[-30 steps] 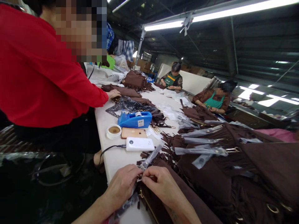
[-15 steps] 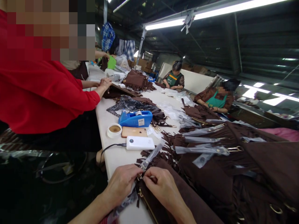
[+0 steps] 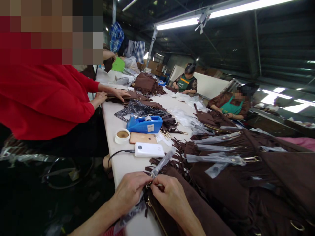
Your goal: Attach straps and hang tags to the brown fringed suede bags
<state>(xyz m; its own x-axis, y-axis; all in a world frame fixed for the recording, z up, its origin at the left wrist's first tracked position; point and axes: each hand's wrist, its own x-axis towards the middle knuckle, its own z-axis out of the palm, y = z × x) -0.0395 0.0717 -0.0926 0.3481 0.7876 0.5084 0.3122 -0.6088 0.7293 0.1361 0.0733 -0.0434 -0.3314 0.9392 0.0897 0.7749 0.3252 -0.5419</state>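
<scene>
My left hand (image 3: pixel 131 190) is closed in a pinch by the lower end of a strap wrapped in clear plastic (image 3: pixel 162 164). Close against it, my right hand (image 3: pixel 169 193) pinches at a small gold metal clasp (image 3: pixel 148 186); its fingertips partly cover what they grip. Both hands work at the corner of a dark brown fringed bag (image 3: pixel 197 200), which lies on the white table (image 3: pixel 120 167). A gold zipper pull (image 3: pixel 149 202) hangs at the bag's edge below my fingers. Clear plastic also lies under my left wrist.
Ahead lie a white power bank (image 3: pixel 149 149) with a cable, a phone (image 3: pixel 142 138), a tape roll (image 3: pixel 122 136) and a blue tape dispenser (image 3: pixel 144 124). More brown bags (image 3: pixel 228 183) pile up at right. A person in red (image 3: pixel 49 105) stands left; others sit across the table.
My hands keep nearly the same pinch at the clasp. The co-worker in red has moved their hands apart, one now flat on a brown bag. The view has shifted slightly.
</scene>
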